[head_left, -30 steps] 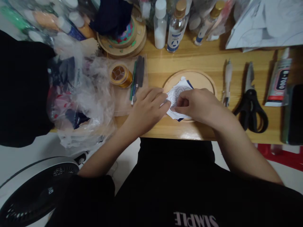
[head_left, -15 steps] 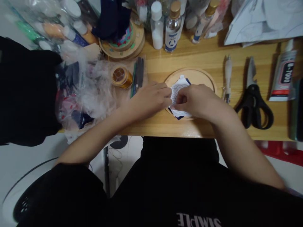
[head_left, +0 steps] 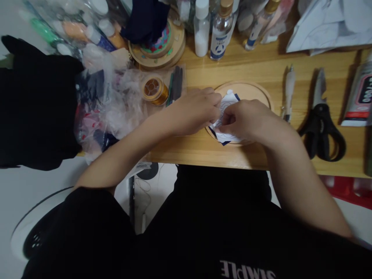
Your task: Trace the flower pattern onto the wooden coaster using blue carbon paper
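A white paper (head_left: 229,100) with a curved line drawing lies over dark blue fabric (head_left: 226,143), whose corners stick out at its edges. Both rest on a round wooden board (head_left: 260,92). My left hand (head_left: 203,110) has its fingers curled together at the left edge of the paper; its thumb is hidden. From the right, my right hand (head_left: 247,120) reaches over the paper, thumb and forefinger pinched together low on the drawing. Whatever sits between those fingertips is too small to make out. The two hands are close but apart.
Right of the board lie a white pen-like tool (head_left: 289,93), black-handled scissors (head_left: 322,124) and a glue tube (head_left: 360,95). To the left are a gold thread spool (head_left: 155,91) and plastic bags (head_left: 116,112). Small bottles (head_left: 220,38) stand behind.
The whole view has shifted, so the table's things appear farther right. My left hand has moved slightly rightward over the paper's edge. My right hand keeps its pinch at about the same spot.
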A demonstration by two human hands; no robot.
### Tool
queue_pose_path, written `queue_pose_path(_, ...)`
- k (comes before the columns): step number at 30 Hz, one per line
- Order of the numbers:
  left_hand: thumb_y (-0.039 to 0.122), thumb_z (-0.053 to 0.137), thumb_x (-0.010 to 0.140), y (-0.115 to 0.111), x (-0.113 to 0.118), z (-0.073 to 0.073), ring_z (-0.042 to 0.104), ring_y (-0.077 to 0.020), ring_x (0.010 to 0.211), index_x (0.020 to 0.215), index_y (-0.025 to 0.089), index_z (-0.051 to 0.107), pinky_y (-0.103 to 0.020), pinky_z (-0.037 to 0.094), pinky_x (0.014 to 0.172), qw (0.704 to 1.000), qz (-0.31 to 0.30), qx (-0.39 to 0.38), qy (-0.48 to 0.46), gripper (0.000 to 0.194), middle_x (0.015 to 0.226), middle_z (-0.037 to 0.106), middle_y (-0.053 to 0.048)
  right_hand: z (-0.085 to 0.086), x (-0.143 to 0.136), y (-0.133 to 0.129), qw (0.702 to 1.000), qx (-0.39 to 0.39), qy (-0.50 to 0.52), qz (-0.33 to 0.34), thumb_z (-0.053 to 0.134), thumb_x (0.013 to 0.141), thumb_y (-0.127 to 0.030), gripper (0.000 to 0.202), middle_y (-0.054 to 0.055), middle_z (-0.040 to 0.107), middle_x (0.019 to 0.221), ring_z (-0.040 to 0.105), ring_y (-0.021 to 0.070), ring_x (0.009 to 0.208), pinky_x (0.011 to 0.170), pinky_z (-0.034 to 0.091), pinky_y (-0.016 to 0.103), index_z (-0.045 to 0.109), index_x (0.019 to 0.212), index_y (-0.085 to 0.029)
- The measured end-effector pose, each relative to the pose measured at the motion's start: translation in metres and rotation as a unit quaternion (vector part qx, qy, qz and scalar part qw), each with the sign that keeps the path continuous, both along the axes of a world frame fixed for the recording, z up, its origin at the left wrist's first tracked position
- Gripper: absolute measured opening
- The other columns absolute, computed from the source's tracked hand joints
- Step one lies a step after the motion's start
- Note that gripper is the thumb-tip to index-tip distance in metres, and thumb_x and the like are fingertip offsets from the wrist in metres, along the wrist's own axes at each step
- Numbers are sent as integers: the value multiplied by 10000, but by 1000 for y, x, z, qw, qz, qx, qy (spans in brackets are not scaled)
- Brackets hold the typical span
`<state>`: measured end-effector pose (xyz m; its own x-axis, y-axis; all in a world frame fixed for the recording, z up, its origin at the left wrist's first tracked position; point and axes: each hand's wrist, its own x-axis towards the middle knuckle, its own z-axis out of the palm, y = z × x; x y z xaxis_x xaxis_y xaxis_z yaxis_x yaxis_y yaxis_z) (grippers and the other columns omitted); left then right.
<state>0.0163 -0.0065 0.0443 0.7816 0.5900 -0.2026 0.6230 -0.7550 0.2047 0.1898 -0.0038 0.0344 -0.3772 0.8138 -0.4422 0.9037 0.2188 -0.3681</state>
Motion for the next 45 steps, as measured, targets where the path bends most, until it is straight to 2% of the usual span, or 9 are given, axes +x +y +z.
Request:
queue_pose_path(4, 183, 487, 857, 0, -7, -9, 585, -253, 959, 799, 162, 677, -401, 477, 778, 998, -1, 17, -61, 200, 962, 625, -67, 4, 1, 1, 999, -14, -16, 30, 718, 701, -364, 177, 14, 577, 614, 512, 154, 619, 578, 306, 282, 698, 725, -189)
queue_pose_path(8, 179, 516, 844, -2, -13, -13, 589, -233, 925, 798, 182, 682, -393, 472, 791, 995, 5, 8, -103, 173, 922, 635, -51, 7, 1, 1, 999, -21, -26, 31, 727, 706, -371, 195, 14, 599, 634, 521, 153, 638, 586, 316, 275, 707, 751, -183)
queue_pose_path(14, 166, 458, 892, -9, -17, -12, 571, -256, 1178, 923, 206, 729, -451, 452, 953, 992, 8, -18, -123, 275, 1285, 619, -78, 9, -1, 0, 999, -35, -17, 17, 755, 701, -351, 169, -2, 562, 599, 501, 146, 625, 575, 313, 274, 707, 731, -191)
queue_pose_path(21, 140, 438, 858, -13, -20, -9, 564, -263, 1206, 931, 212, 748, -466, 452, 985, 995, 20, -25, -98, 327, 1298, 624, -77, 7, 0, -1, 1000, -31, -2, 7, 766, 693, -342, 162, -21, 567, 593, 464, 120, 573, 569, 316, 271, 691, 703, -200)
queue_pose_path(26, 90, 494, 771, -25, -19, -6, 554, -252, 1200, 941, 222, 753, -429, 455, 985, 996, 24, 3, -86, 337, 1283, 619, -66, 8, 0, 0, 999, -38, -9, 7, 767, 692, -347, 167, -24, 566, 594, 469, 123, 577, 575, 322, 269, 686, 701, -201)
queue_pose_path(30, 128, 514, 834, -40, -15, -6, 554, -274, 1191, 966, 195, 733, -457, 456, 987, 994, 40, 24, -96, 264, 1253, 625, -94, 7, -1, 0, 999, -44, -10, 8, 758, 691, -347, 160, -16, 578, 605, 491, 134, 600, 580, 323, 271, 696, 713, -202)
queue_pose_path(36, 92, 534, 844, -58, -11, -14, 583, -256, 1149, 902, 157, 706, -409, 471, 973, 986, 70, 93, -122, 193, 1190, 659, -89, 7, 3, 1, 999, -45, 9, 15, 762, 683, -309, 135, -16, 588, 609, 498, 127, 599, 581, 319, 264, 682, 668, -201)
queue_pose_path(40, 73, 540, 824, -65, -13, -21, 588, -273, 1159, 927, 162, 700, -426, 493, 957, 977, 92, 126, -146, 210, 1205, 655, -113, 7, 7, -1, 997, -58, 42, 14, 746, 693, -253, 100, -27, 595, 625, 505, 116, 600, 580, 332, 253, 667, 669, -197)
queue_pose_path(45, 90, 552, 820, -71, -12, -28, 582, -294, 1191, 950, 169, 685, -457, 508, 952, 967, 127, 142, -170, 202, 1232, 637, -143, 1, 19, -10, 990, -61, 125, 15, 692, 754, -209, 43, -40, 612, 651, 536, 103, 609, 598, 363, 232, 663, 782, -193)
